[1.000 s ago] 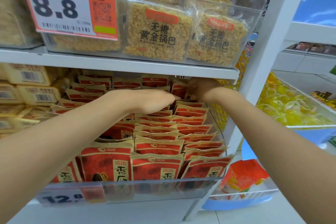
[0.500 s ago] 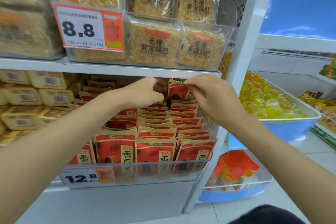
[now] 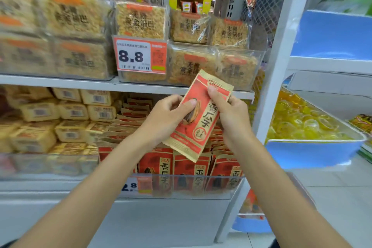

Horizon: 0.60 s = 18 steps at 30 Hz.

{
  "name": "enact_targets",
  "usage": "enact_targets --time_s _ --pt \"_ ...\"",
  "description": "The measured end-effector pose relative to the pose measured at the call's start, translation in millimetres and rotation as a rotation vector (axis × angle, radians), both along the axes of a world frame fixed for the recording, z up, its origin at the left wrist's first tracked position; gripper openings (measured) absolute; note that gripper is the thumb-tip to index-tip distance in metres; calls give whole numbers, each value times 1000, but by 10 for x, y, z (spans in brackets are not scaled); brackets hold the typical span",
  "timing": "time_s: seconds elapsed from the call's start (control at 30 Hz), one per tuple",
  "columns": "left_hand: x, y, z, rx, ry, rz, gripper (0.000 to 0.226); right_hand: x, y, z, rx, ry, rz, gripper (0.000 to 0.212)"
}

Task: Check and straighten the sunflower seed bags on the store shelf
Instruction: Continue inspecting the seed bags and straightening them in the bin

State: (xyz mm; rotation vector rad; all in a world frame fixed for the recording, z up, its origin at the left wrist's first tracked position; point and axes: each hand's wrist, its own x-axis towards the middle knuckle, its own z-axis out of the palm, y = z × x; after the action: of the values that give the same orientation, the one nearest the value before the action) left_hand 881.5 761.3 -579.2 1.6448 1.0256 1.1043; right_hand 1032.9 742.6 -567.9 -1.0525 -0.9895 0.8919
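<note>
Around the job on my feed: other snack stock, price tags, a tub of sweets.
Up top I see clear-wrapped crispy rice packs (image 3: 141, 20) stacked in rows, with an orange-and-white price tag (image 3: 133, 56) reading 8.8 in front of them. Lower left, beige packs (image 3: 70, 112) lie piled with their barcodes facing me. A white upright post (image 3: 281, 56) stands to the right, with a mesh panel (image 3: 265, 6) behind it. Beyond the post, a blue tub (image 3: 314, 147) holds yellow wrapped sweets (image 3: 298, 123). Pale floor tiles (image 3: 332, 207) show below.
</note>
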Motion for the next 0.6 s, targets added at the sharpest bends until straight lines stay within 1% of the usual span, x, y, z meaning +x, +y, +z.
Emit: enact_targets --time_s 0.03,0.1,0.17,0.23,0.33,0.4,0.5,0.6 --pt "-4 -18 -22 -48 -6 -14 46 -19 -9 -90 -22 -7 -10 13" --pt "-8 -49 -67 -106 -28 -39 48 -31 -13 -184 3 -42 -57 14" --pt "-6 -76 -109 -76 -21 13 45 -37 -30 -190 18 -88 -63 15" --pt "0 -80 -140 -45 -84 95 41 -33 -55 -167 -9 -149 26 19" --pt "-4 -89 -120 -10 -230 210 36 -86 -154 -138 -65 -233 237 23" --pt "-2 -102 -109 18 -241 240 38 -130 -193 -145 -47 -258 258 21" --pt "-4 -127 -129 5 -231 237 39 -144 -203 -172 -28 -252 264 21" --pt "-1 -144 -146 38 -247 279 40 -122 -240 -190 -29 -324 357 29"
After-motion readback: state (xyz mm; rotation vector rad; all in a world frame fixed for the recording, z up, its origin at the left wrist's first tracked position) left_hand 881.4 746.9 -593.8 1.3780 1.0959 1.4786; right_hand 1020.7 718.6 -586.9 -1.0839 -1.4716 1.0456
